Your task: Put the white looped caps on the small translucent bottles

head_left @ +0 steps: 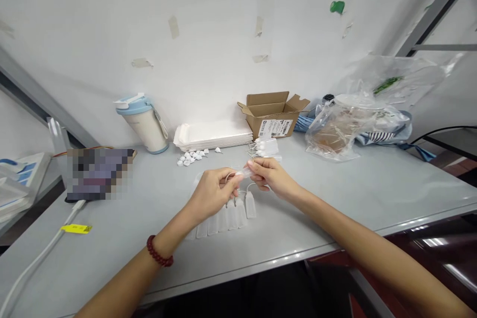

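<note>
Between both hands (pixel 213 190) sits a small translucent plastic bottle (pixel 246 172).

The left hand (pixel 216 191) and right hand (pixel 270 174) pinch a small translucent bottle (pixel 247 172) above the table (pixel 298 228), its left end seemingly capped, though fingers partly hide it. Similar bottles (pixel 223 219) sit in a row below. White caps (pixel 189 159) lie before stacked white trays (pixel 216 136), beside an open cardboard box (pixel 257 121).
</note>
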Tool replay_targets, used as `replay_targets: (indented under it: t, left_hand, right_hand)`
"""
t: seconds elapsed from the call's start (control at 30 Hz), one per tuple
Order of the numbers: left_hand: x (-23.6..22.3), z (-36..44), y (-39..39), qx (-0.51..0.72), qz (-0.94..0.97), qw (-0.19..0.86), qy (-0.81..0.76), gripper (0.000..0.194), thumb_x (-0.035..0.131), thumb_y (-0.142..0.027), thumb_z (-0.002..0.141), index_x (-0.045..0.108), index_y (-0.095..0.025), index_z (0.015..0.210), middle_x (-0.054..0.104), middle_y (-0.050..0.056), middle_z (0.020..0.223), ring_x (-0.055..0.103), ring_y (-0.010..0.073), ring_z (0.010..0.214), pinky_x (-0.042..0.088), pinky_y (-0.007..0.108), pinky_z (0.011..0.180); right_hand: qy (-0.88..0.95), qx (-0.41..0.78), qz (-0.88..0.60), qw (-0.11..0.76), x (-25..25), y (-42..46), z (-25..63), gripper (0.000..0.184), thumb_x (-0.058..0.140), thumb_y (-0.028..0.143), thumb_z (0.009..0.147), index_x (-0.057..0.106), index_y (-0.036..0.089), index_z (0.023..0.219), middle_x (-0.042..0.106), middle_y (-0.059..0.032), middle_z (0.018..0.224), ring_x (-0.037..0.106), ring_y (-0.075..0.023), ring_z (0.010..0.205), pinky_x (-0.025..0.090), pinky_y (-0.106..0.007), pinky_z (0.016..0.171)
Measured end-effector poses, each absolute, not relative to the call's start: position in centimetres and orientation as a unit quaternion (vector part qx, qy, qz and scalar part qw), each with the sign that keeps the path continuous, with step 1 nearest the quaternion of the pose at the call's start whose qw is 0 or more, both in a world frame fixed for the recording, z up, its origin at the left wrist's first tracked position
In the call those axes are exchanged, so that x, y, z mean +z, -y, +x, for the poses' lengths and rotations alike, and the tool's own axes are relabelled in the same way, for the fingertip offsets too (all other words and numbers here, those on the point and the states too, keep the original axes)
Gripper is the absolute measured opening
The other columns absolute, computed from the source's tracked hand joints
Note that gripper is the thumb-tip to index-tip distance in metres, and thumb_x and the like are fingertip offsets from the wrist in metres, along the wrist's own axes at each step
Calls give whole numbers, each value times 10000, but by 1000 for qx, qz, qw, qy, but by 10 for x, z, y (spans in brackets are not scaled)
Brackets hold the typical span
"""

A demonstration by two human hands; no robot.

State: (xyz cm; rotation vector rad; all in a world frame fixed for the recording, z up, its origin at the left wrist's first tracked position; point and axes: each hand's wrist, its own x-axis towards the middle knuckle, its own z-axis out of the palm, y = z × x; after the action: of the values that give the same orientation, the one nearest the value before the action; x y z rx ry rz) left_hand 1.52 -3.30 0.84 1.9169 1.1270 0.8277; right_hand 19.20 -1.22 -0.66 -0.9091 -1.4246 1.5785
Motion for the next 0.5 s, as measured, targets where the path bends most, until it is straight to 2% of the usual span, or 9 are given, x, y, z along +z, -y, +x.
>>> replay_targets:
  t: [0.13,0.23,0.37,0.5]
  left_hand:
    - [-3,17,34,321,842,143,-408,286,440,-261,883,453,-179,609,496,-17,560,460,115,526,367,243,533]
    - [-8,17,34,321,860,78,-389,226,426,-244,887,494,-173,684,503,-10,603,432,114,526,339,242,515]
    - [-6,18,34,338,835,140,-411,230,474,-296,871,513,-171,682,514,-17,601,450,104,527,366,231,529]
    - [0,21,35,335,768,304,-453,358,420,-413,894,533,-168,658,545,-16,564,488,102,496,390,222,496]
  right_hand:
    - [504,666,-402,377,-6,12,191,422,606,512,759,373,194,607,216,105,479,114,-31,416,88,-181,370]
    - [496,672,-412,365,-3,11,191,411,610,502,759,385,191,613,206,107,476,111,-31,414,76,-180,372]
    - [518,655,-405,372,-1,10,192,408,593,511,773,411,182,614,218,106,475,119,-28,409,84,-186,379]
    - [566,616,-377,398,0,10,194,403,574,513,789,456,168,619,260,91,496,165,-33,413,127,-194,384]
